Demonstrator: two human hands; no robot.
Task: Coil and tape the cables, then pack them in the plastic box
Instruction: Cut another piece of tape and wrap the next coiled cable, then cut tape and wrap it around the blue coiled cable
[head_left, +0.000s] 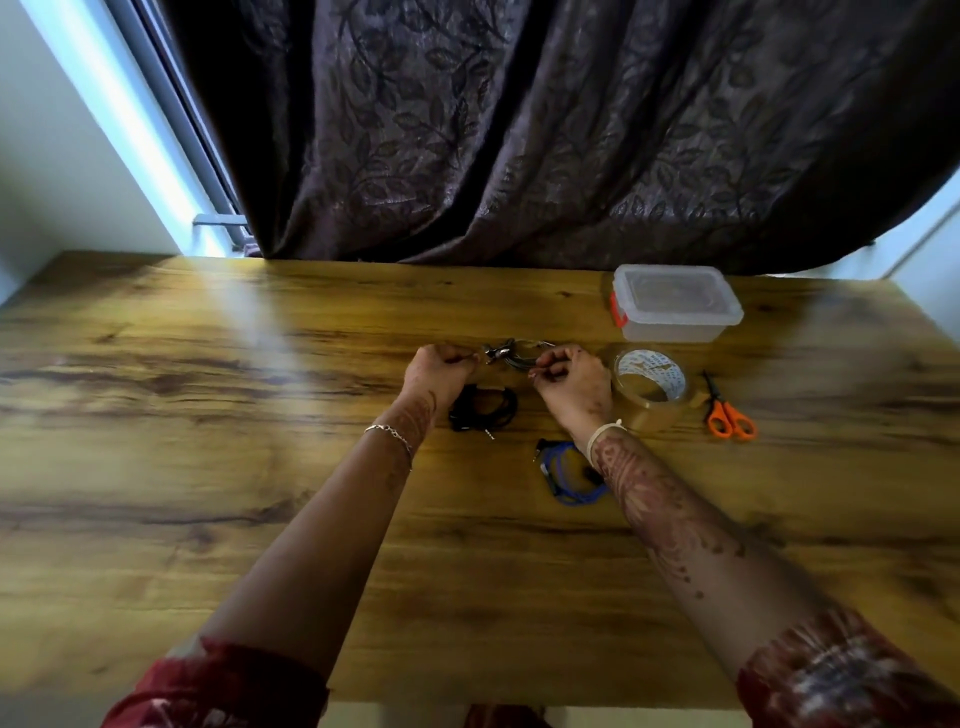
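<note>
A grey coiled cable (511, 353) lies on the wooden table (208, 415) between my two hands. My left hand (439, 366) pinches one side of it with curled fingers. My right hand (569, 376) pinches the other side. A black coiled cable (483, 410) sits just below my left hand. Under my right wrist, a blue coiled cable (569, 475) is partly hidden. A roll of clear tape (652, 387) stands right of my right hand. The plastic box (675, 304), lid on, with an orange clasp, sits at the back right.
Orange-handled scissors (727, 415) lie right of the tape roll. A dark patterned curtain (519, 130) hangs along the table's far edge. A window frame (171, 130) runs down the left.
</note>
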